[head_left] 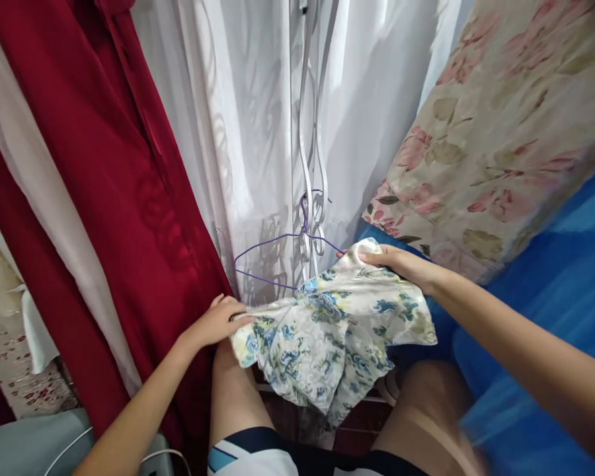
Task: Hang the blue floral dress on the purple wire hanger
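While the left hand [217, 322] pinches one edge of a floral cloth [327, 334], the right hand [401, 263] grips the far edge — spread above the knees (purple hanger [282, 254] behind).

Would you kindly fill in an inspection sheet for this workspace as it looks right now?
Surface: no table; floral garment hangs above the person's bare thighs.
Job's things: floral garment; purple wire hanger, hooked on white metal scrollwork.
Clutter: nothing seen.
Grippers: left hand grips the garment's left edge; right hand holds its top corner, fingers closed.
Cables: white cable over a grey object, lower left.
Surroundings: red curtain, white sheer curtain, floral mattress, blue sheet.
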Motion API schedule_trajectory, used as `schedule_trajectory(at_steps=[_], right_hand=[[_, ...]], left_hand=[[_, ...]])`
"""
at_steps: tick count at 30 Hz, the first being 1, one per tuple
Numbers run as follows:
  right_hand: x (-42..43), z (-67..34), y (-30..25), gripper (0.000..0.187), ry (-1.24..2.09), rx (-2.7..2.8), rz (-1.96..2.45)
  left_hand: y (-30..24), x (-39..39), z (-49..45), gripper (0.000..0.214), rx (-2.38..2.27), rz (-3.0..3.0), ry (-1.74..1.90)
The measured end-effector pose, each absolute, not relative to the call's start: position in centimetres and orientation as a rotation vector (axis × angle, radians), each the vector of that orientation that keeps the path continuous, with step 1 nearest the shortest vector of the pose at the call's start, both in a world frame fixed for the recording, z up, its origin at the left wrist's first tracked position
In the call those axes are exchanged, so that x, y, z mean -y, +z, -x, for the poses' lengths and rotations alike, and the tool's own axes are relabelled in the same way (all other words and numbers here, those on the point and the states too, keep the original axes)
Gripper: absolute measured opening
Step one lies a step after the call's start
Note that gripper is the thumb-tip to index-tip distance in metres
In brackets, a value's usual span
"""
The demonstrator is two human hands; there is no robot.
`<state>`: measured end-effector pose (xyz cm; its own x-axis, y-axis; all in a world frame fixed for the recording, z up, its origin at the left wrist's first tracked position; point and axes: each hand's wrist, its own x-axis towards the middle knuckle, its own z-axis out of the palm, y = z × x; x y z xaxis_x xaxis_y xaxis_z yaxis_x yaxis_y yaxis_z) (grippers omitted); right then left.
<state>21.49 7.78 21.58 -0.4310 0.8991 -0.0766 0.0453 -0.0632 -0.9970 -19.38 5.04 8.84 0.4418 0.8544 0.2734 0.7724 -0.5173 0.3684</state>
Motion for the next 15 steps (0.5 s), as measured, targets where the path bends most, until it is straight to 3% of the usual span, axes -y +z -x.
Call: schedule_trajectory(at_steps=[7,12,15], right_hand=[[-8.6,-22.1,22.2,0.030,1.620,1.528,1.112],[-9.2,-22.8,21.6,0.032,1.576,1.589,1.129],[-8.9,-23.4,19.5,0.041,1.272,1.698,1.191]], left_hand=[[16.9,-11.4,20.3,0.021,-1.733,-2.568,1.172],[19.7,-12.4,16.5,0.040,-1.178,-2.173,1.258],[19.2,-12.1,15.7,0.041,-1.236,-2.134,1.435]])
